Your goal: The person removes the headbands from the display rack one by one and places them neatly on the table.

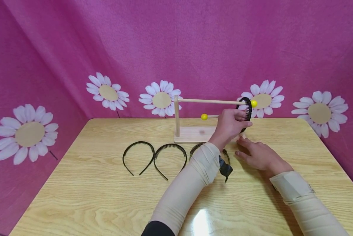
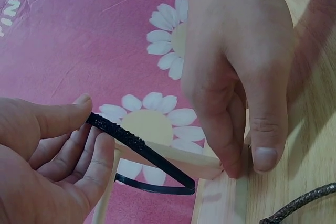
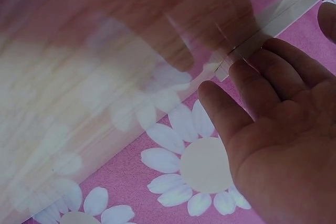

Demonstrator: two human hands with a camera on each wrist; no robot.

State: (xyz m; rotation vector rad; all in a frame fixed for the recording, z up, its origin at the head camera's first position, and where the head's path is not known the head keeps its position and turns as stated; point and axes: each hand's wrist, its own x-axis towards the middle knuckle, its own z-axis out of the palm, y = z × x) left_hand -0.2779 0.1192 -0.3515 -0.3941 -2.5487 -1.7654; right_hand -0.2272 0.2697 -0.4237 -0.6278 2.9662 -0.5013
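Note:
My left hand (image 1: 230, 126) pinches a black toothed headband (image 1: 248, 113) between thumb and fingers. This headband stands upright at the right end of the stand's upper rod (image 1: 212, 102), overlapping it beside a yellow ball tip (image 1: 254, 104). In the left wrist view the headband (image 2: 157, 158) slants away from the left thumb. My right hand (image 1: 262, 156) has its fingers extended, with the fingertips at the right end of the wooden stand's base (image 1: 191, 134). The right wrist view shows those fingers (image 3: 268, 85) fairly straight, with nothing gripped.
Several more black headbands lie in a row on the wood-grain table (image 1: 91, 196): one at the left (image 1: 139, 142), one in the middle (image 1: 170, 145), one partly hidden under my left wrist (image 1: 196, 148). A lower rod ends in another yellow ball (image 1: 204, 117). Behind hangs a pink flowered cloth (image 1: 194, 49).

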